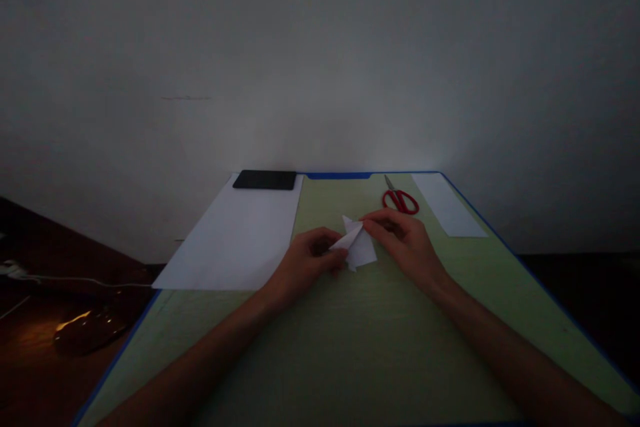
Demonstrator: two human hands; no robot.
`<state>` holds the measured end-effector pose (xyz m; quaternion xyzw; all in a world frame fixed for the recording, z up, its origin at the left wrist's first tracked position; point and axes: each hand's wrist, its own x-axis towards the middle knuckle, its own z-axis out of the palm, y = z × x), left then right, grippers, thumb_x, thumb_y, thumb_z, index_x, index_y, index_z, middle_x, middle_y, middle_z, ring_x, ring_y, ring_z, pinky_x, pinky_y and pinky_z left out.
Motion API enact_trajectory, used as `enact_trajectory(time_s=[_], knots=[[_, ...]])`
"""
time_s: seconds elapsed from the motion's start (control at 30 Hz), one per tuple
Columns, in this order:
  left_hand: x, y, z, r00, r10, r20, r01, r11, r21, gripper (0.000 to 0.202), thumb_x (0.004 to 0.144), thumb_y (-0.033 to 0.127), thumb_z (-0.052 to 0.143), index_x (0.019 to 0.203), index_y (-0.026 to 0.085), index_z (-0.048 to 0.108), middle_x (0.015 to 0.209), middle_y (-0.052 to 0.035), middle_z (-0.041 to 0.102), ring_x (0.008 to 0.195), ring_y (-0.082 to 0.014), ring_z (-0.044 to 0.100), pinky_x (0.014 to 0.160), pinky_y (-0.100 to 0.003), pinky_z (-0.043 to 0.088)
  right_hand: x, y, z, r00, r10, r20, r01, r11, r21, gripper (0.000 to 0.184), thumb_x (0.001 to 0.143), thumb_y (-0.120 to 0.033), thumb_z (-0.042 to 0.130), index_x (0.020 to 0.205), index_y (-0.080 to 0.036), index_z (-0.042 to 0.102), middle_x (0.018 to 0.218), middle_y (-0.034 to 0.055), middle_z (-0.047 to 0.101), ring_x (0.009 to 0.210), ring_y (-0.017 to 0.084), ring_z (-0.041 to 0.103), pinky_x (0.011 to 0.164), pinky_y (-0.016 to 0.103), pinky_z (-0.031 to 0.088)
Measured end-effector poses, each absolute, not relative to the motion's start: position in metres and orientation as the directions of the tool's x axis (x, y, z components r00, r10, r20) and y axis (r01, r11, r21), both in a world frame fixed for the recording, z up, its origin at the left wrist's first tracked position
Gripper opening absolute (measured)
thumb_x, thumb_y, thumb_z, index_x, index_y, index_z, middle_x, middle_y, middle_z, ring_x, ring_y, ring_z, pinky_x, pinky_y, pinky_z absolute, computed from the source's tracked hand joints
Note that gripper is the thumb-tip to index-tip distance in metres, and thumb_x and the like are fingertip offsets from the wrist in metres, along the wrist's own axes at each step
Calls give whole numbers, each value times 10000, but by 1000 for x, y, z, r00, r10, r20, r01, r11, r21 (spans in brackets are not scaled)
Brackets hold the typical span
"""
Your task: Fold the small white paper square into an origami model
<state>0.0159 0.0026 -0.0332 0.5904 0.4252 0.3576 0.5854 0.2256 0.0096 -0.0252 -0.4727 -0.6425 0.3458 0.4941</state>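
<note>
A small folded piece of white paper [362,252] is held between my two hands, over the middle of the green table. My left hand [313,255] pinches its left side between thumb and fingers. At the upper right, the thumb and forefinger of my right hand [401,235] are closed on a raised flap of the paper. Several pointed corners stick out from the folds. Just beyond my right hand lie scissors [399,201] with red handles, blades pointing away from me.
A large white sheet [233,233] covers the table's left side, with a dark flat phone-like object [265,179] on its far edge. A white paper strip [447,205] lies at the far right. The green table [360,347] has a blue rim and meets a grey wall [320,60].
</note>
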Motion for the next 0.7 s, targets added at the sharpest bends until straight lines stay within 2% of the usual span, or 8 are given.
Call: enact_trajectory(time_s=[0.1, 0.2, 0.33, 0.4, 0.57, 0.7], knots=[[16, 5, -33, 311, 947, -81, 99, 53, 994, 277, 779, 308, 753, 1003, 154, 699, 763, -24, 704, 656, -145, 640, 642, -276, 505, 228, 13, -27, -36, 965, 260, 244, 261, -934, 166, 831, -364, 706, 854, -204, 746, 860, 38, 743, 794, 193, 659, 729, 327, 492], [16, 9, -31, 193, 978, -77, 81, 62, 995, 348, 766, 334, 768, 1058, 164, 689, 837, -41, 723, 692, -160, 662, 648, -284, 518, 231, 16, -26, -33, 987, 155, 157, 158, -975, 193, 788, -377, 728, 838, -192, 747, 819, 28, 727, 768, 181, 641, 712, 309, 480], [14, 15, -29, 149, 986, -81, -1, 82, 997, 413, 757, 378, 786, 1090, 169, 660, 898, -63, 733, 739, -180, 683, 632, -271, 515, 232, 19, -24, -64, 996, 62, 109, 69, -992, 214, 773, -379, 720, 852, -182, 753, 754, 11, 688, 728, 158, 605, 688, 287, 459], [13, 16, -29, 161, 984, -80, -43, 88, 995, 381, 782, 409, 772, 1043, 157, 655, 890, -66, 729, 709, -171, 678, 626, -267, 519, 232, 20, -23, -77, 996, 41, 104, 49, -993, 212, 768, -375, 718, 840, -178, 747, 725, 7, 674, 706, 154, 594, 683, 286, 457], [13, 9, -28, 256, 960, -114, -67, 135, 989, 324, 804, 390, 772, 985, 160, 632, 837, -40, 707, 667, -171, 687, 629, -292, 554, 229, 23, -25, -84, 990, 114, 85, 121, -989, 189, 812, -361, 677, 847, -182, 727, 768, 8, 684, 734, 149, 600, 694, 283, 459], [18, 0, -21, 314, 935, -163, -8, 174, 985, 339, 744, 364, 827, 901, 173, 594, 858, -34, 728, 677, -172, 706, 646, -289, 565, 226, 21, -27, -56, 982, 180, 96, 185, -978, 162, 847, -333, 663, 881, -182, 710, 839, 19, 696, 786, 156, 621, 717, 287, 469]])
